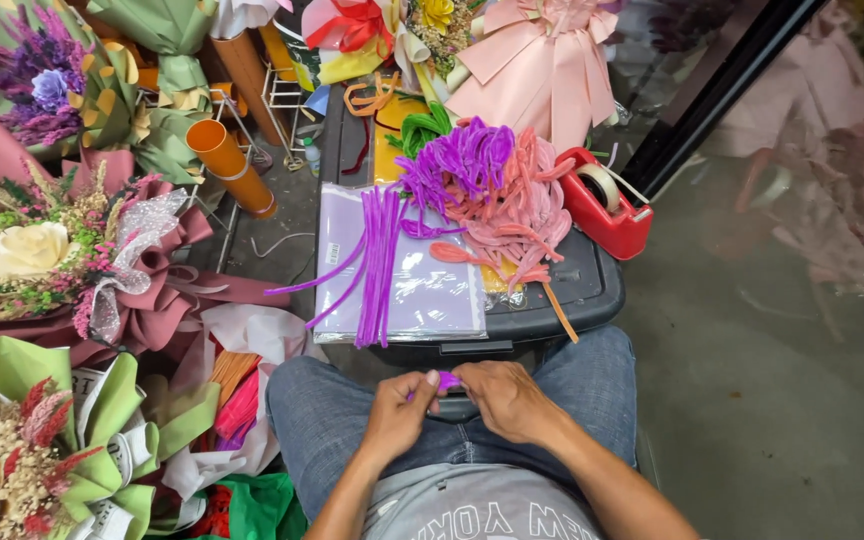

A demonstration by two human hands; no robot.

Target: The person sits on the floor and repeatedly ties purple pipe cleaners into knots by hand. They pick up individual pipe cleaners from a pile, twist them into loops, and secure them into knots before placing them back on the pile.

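Hands: left hand (397, 408) and right hand (502, 398) pinched purple pipe cleaner (446, 380) | straight purple pipe cleaners (380, 262) at 12 o'clock | red tape dispenser (604, 205) at 1 o'clock

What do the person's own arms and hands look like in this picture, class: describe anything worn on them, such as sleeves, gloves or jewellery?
Both forearms are bare, with no sleeve reaching them. The left hand and the right hand wear no gloves, and no rings, watch or bracelets show. Lower down come a grey printed shirt and blue jeans.
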